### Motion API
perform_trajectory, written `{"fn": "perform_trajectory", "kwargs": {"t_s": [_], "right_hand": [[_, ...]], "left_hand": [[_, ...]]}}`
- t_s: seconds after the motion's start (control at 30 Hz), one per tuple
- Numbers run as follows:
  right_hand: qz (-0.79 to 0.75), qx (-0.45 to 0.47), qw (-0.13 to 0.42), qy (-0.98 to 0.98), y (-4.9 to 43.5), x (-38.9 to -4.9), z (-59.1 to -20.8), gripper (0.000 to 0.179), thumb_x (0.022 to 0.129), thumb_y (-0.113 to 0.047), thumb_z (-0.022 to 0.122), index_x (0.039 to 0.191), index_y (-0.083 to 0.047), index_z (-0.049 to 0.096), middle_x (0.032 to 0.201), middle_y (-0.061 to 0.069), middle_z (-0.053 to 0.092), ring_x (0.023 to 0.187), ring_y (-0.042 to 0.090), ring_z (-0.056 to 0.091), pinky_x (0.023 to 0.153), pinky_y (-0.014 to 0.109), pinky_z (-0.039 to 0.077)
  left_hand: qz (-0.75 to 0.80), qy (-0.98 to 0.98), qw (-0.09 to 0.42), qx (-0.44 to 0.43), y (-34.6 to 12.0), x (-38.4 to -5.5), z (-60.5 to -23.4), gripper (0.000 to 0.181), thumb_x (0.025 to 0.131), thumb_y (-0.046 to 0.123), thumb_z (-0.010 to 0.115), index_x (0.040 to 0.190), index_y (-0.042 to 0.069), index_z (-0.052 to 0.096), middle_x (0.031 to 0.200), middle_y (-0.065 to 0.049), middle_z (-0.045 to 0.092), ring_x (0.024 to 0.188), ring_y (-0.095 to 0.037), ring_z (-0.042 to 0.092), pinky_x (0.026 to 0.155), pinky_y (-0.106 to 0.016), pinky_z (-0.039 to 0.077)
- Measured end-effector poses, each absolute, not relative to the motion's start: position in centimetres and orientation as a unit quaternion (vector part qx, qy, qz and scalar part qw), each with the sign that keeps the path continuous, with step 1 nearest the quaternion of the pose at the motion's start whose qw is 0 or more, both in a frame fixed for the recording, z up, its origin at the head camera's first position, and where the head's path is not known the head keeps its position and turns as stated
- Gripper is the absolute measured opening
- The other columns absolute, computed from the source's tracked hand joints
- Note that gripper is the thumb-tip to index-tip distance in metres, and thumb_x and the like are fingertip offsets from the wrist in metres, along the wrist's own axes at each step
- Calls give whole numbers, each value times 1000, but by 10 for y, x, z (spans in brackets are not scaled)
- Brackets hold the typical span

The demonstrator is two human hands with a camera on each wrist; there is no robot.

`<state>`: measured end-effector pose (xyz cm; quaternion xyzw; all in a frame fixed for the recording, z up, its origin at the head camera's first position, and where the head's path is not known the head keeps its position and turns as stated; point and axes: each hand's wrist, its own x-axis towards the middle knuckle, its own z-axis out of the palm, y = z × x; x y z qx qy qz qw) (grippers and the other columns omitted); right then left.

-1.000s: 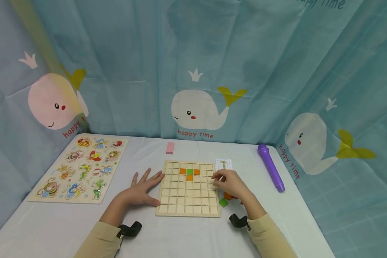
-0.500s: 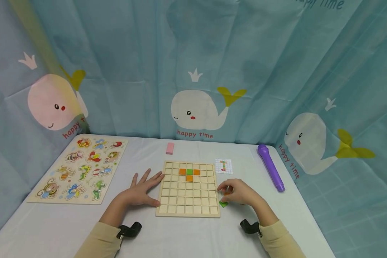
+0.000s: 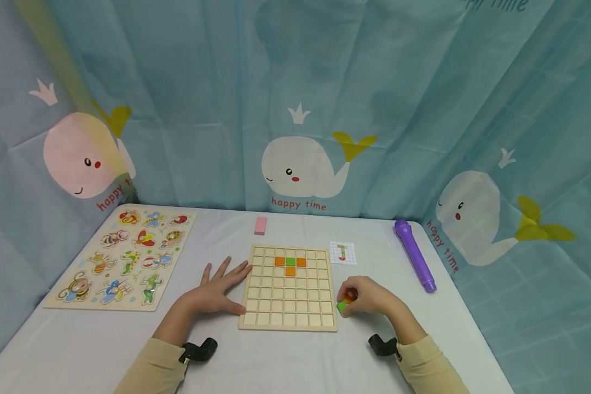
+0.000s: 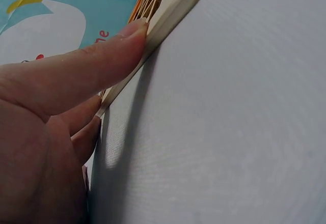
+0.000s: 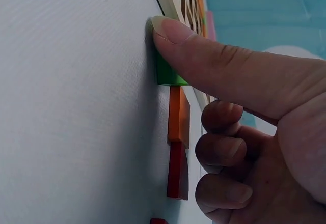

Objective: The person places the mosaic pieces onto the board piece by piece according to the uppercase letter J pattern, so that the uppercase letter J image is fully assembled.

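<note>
The person wears long sleeves in pale beige: a left sleeve (image 3: 150, 368) and a right sleeve (image 3: 432, 365), both plain-looking, softly creased and ending near the wrist. At the inner side of each sleeve's end sits 1 black, curved fitting with a rounded tip; the left fitting (image 3: 203, 350) and the right fitting (image 3: 383, 346) look alike in shape. The left hand (image 3: 214, 294) and right hand (image 3: 366, 295) are bare, and the right thumb's nail (image 5: 159, 27) extends slightly past the flesh.
</note>
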<state>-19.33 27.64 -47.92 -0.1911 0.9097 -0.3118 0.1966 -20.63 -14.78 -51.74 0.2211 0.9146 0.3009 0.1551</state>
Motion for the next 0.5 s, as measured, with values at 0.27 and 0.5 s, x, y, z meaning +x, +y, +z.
{"fn": "perform_trajectory", "kwargs": {"t_s": [0.27,0.5], "right_hand": [[-340,-189,151,909,277,-201,-477,23,78,-27,87,82,-20,66,77,-7,62,71,11,55,61,24,48],[-362,-160,113,911,265,-208,-474,24,79,-32,86,85,-19,67,81,-4,61,73,15,54,60,24,45]], "left_hand": [[302,914,156,220,-147,-207,-517,109,72,55,83,160,21,30,170,-4,20,155,-42,-10,115,-66,-21],[301,915,154,221,-147,-206,-516,111,70,55,84,160,20,30,170,-5,19,155,-43,-10,115,-67,-22]]}}
